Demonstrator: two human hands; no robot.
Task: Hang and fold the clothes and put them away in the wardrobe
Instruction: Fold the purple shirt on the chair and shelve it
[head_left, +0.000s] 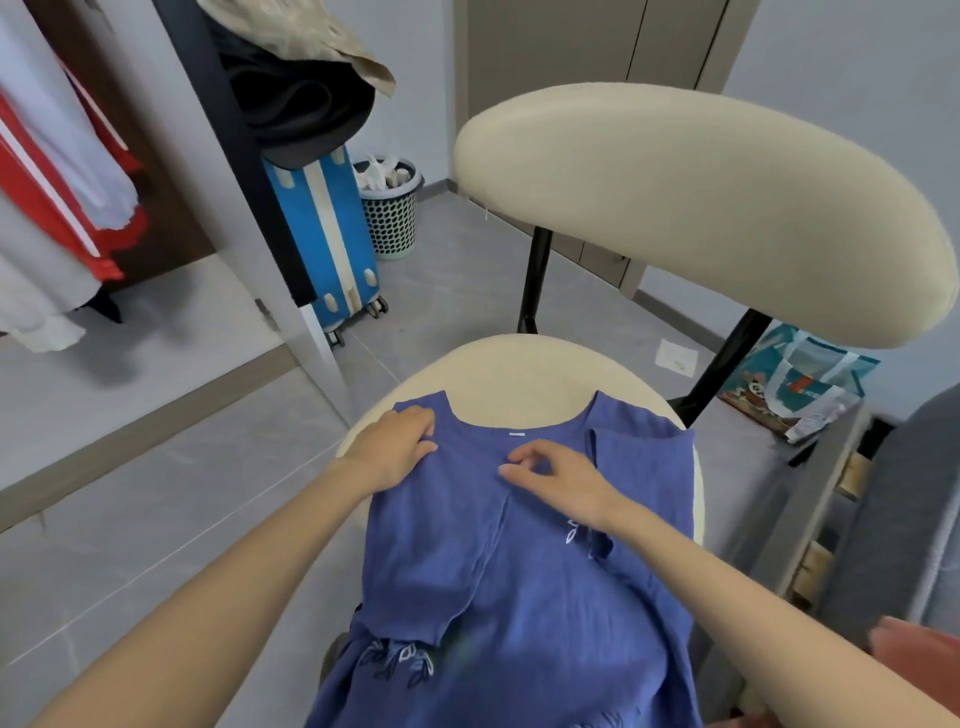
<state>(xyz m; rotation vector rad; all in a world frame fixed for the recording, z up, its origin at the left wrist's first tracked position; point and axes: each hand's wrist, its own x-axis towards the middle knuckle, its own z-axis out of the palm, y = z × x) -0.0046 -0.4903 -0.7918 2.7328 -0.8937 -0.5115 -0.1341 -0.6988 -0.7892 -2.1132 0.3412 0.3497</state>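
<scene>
Two hands worked on one blue garment in the head view. It lay spread on the cream seat of a chair, neckline toward the backrest, hem hanging off the near edge, and its left side folded in over the middle. The left hand rested flat on the left shoulder. The right hand sat just below the neckline with fingers loosely curled; whether it pinched cloth I could not tell. Red and white clothes hung in the wardrobe at far left, with a blue suitcase and a waste basket beyond the chair.
</scene>
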